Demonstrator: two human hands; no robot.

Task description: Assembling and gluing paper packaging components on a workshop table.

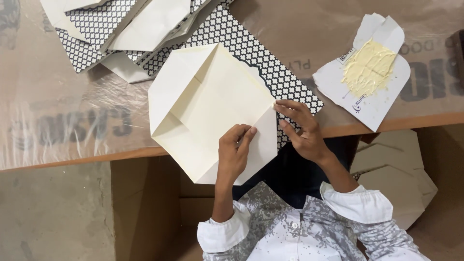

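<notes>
At the counter's (72, 121) near edge, both hands are pressing flaps of a cream envelope (208, 106): left hand (234, 152) flat on it, right hand (302, 128) pinching its side corner.

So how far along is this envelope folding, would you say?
A heap of patterned pieces lies at the table's far edge, and folded ones sit stacked below it. The cream envelope is in hand: left hand presses its flap, right hand pinches its corner. The patterned sheet beneath it lies unfolded beside a paper of yellow paste.
</notes>
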